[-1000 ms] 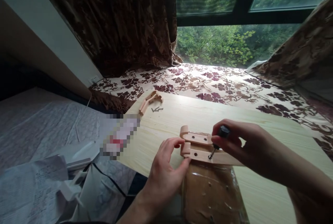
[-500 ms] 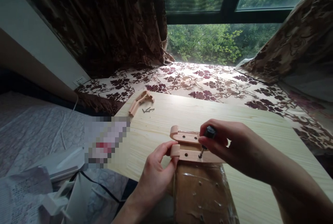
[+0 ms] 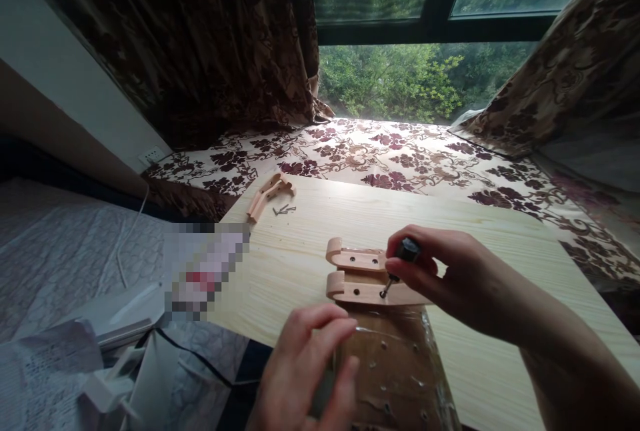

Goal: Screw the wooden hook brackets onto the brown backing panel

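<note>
My right hand [image 3: 425, 264] is closed around the dark handle of a screwdriver [image 3: 410, 249]. Its thin shaft slants down to a screw in the near curved wooden bracket [image 3: 370, 292], which has a rounded hook at its left end. Behind it lies a second wooden bracket [image 3: 363, 259] with two dark screws showing. Both brackets rest on a brown tape-wrapped cardboard box [image 3: 385, 371]. My left hand [image 3: 315, 364] hovers over the box's left edge, fingers apart and holding nothing. The brackets' right ends are partly hidden by my right hand.
Further wooden brackets [image 3: 270, 196] lie at the far left of the pale tabletop [image 3: 300, 251], beside several loose screws [image 3: 285, 210]. A blurred-out pink item [image 3: 215, 267] sits at the table's left edge. Papers [image 3: 45, 377] and a white object [image 3: 107, 387] are at lower left.
My left hand has let go of the near bracket's hooked end and moved down toward me, its fingers spreading. My right hand keeps the screwdriver at the same screw, its handle shifted slightly right.
</note>
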Available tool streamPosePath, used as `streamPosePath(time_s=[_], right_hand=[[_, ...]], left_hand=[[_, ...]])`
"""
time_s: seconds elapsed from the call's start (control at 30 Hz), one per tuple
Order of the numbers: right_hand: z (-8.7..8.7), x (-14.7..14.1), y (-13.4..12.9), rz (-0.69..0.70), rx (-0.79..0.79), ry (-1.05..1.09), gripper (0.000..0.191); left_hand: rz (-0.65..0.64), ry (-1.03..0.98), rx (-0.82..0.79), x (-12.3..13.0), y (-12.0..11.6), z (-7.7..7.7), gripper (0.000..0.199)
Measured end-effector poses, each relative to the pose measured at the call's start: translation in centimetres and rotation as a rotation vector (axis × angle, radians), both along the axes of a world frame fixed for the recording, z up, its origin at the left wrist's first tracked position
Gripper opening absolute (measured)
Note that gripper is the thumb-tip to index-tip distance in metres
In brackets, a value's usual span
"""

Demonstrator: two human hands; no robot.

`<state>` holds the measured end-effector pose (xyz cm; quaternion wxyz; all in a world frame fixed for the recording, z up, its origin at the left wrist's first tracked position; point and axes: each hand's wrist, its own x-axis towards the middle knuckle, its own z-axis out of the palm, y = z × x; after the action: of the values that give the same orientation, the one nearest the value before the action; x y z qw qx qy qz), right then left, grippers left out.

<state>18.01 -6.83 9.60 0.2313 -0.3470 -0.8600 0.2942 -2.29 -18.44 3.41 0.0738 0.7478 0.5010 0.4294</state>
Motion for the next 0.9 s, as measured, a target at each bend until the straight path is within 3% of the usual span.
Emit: streamPosePath(time_s=[0.07,0.17,0.33,0.47,0.67,0.9], right_hand=[[0.0,0.1,-0.1,0.006,0.011,0.003,0.017],[0.1,0.1,-0.3,0.017,0.012,-0.012,0.017],[0.4,0.0,-0.3,0.014,-0.011,0.004,0.018],[0.4,0.1,-0.2,0.01,-0.012,0.032,0.017],[0.3,0.1,0.0,0.025,-0.032,0.042,0.016],[0.1,0.2,0.3,0.027,-0.045,0.056,0.017]], left_hand=[[-0.148,-0.022,0.047,1.1,0.0,-0.4,0.035],[-0.201,0.129,-0.005,2.6,0.6,-2.1,0.043],[-0.067,0.282,-0.037,4.0,1.3,-4.7,0.056],[-0.061,0.444,-0.055,4.2,1.7,-4.3,0.06],[0.035,0.499,0.015,4.7,2.0,-3.0,0.049],[0.059,0.522,0.086,4.8,2.0,-3.4,0.048]])
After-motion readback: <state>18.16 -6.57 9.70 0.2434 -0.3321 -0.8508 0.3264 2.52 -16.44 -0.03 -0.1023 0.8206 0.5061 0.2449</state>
